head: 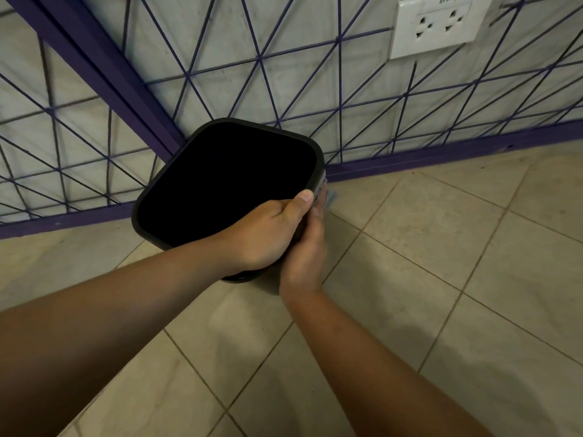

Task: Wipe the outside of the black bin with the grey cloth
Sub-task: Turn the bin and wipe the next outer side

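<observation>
Black plastic fills the middle of my view: the bin (227, 184) stands on the tiled floor (441, 279) in a corner, its open mouth tipped toward me, its inside too dark to read. My left hand (268, 231) grips the rim at about five o'clock, thumb hooked over the edge and the other fingers curled down the outer wall. My right hand (304, 253) lies flat against the bin's outer side at about four o'clock, just beside the left, fingers straight and pressing the cloth (328, 193) to the wall; only a small grey fold peeks out past my fingertips. Purple wire mesh (284, 74) runs behind the bin from nine to three o'clock, and a white wall socket (438, 26) sits at one o'clock.
</observation>
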